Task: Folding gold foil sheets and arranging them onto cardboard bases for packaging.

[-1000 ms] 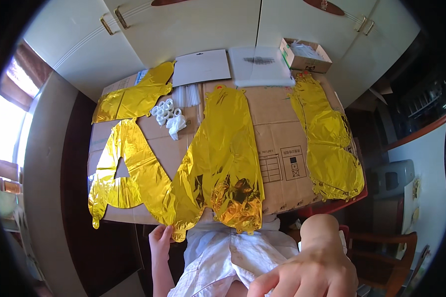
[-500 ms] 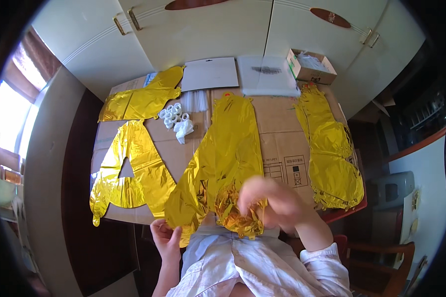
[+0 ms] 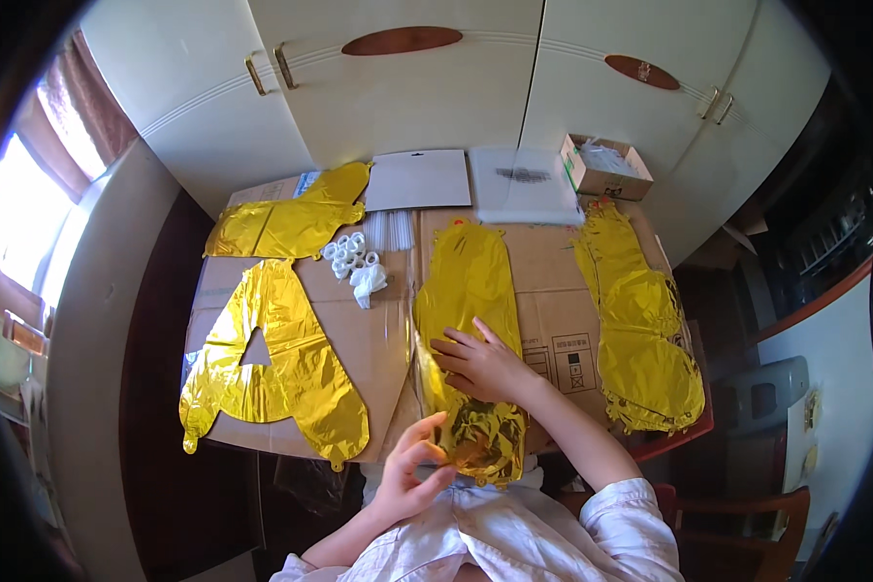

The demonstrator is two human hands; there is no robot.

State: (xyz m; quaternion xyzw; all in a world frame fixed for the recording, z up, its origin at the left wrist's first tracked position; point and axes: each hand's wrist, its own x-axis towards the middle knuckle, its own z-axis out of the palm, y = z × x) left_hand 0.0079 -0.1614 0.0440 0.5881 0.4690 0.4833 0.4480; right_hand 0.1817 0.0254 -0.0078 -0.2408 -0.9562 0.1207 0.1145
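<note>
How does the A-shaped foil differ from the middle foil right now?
The A-shaped foil spreads wide around a hole; the middle foil is a narrower strip with no hole showing. The A-shaped foil lies untouched, while the right hand rests on the middle foil and the left hand is at its left edge. Both are shiny gold and lie on cardboard.
</note>
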